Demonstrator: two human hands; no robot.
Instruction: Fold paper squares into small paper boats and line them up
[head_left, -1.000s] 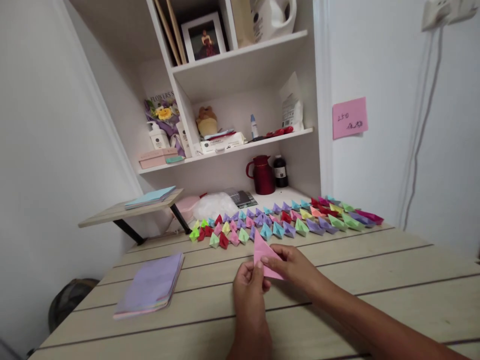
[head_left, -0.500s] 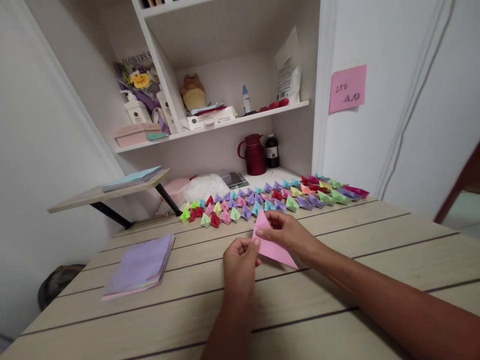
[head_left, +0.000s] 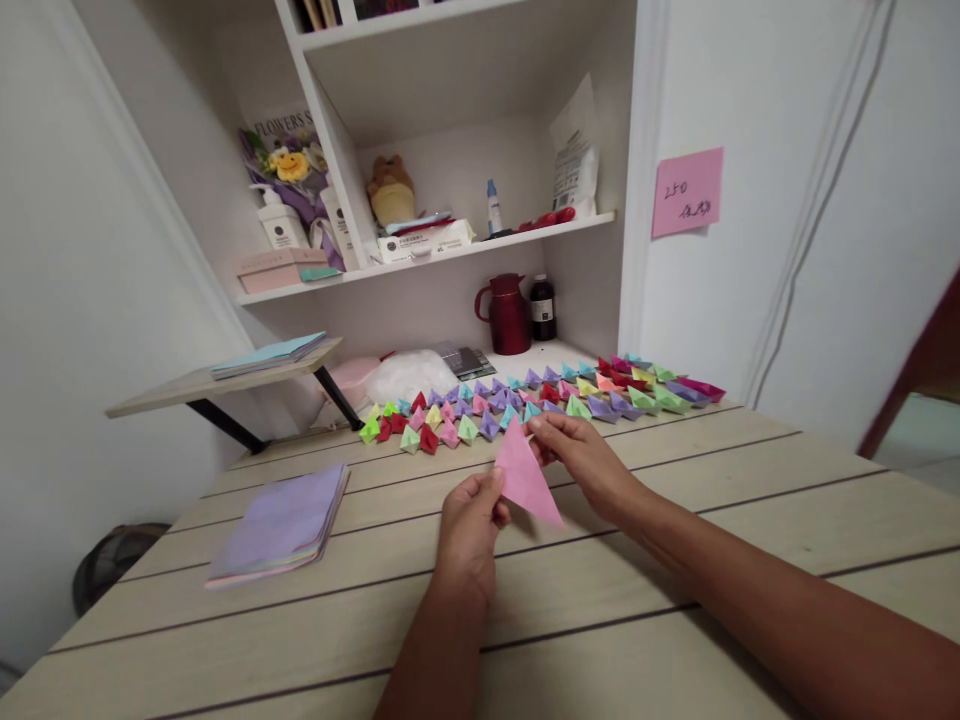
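Note:
A pink sheet of origami paper point(head_left: 527, 480), folded into a triangle, is held up above the wooden table. My left hand point(head_left: 471, 515) pinches its left edge between thumb and fingers. At the upper right edge, near the top point, my right hand point(head_left: 581, 455) has its thumb and fingertips closed on the paper; its other fingers are curled behind. Just beyond stand rows of small folded paper boats point(head_left: 487, 425) in many colours. To the left lies a stack of paper point(head_left: 281, 525) with a purple sheet on top.
A small raised stand point(head_left: 165, 388) at the left carries more paper point(head_left: 270, 355). Behind the boats are a plastic bag point(head_left: 411, 377), a red jug point(head_left: 508, 315) and a dark bottle point(head_left: 542, 308) under a white shelf point(head_left: 435, 262). A pink note point(head_left: 686, 192) hangs on the wall.
The pink paper has turned and shifted slightly left, showing more of its flat face. My right thumb has slid off its face to the upper right edge; my left hand keeps its pinch.

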